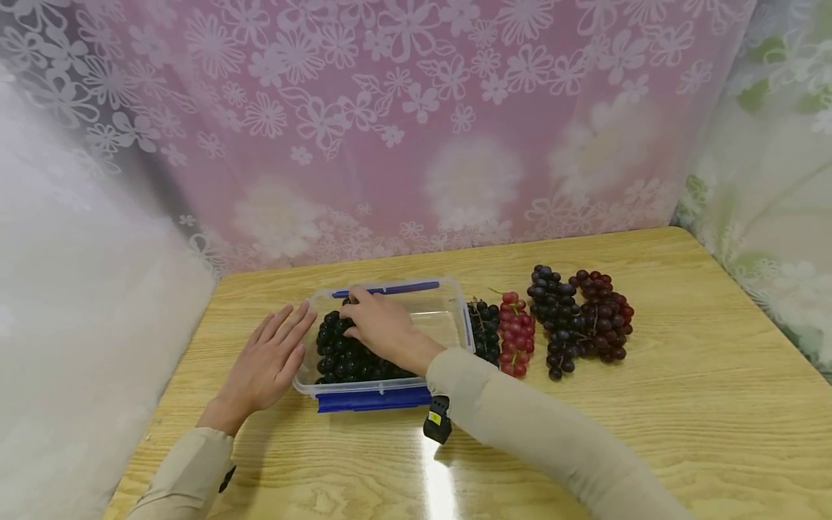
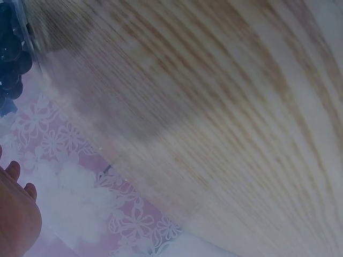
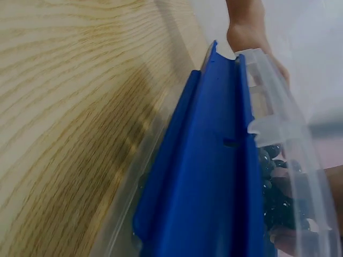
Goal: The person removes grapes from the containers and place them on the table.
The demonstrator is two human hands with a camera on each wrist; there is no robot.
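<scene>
A clear plastic container (image 1: 469, 328) with blue latch flaps (image 1: 373, 399) stands lidless on the table. Dark grapes (image 1: 354, 365) fill its left and front part. My right hand (image 1: 383, 325) reaches in over the right side, its curled fingers and thumb on the dark grapes. Through the wall in the right wrist view, those grapes (image 3: 276, 206) show between the fingers. My left hand (image 1: 269, 361) lies against the container's left end, its fingers straight. Only part of the left hand (image 2: 19, 214) appears in the left wrist view.
Right of the container lie another dark bunch (image 1: 486, 332), a red bunch (image 1: 517, 334), a blue-black bunch (image 1: 552, 300) and a dark red bunch (image 1: 604, 318). All rest on the wooden table (image 1: 682, 375). A pink floral curtain (image 1: 390, 144) hangs behind its back edge.
</scene>
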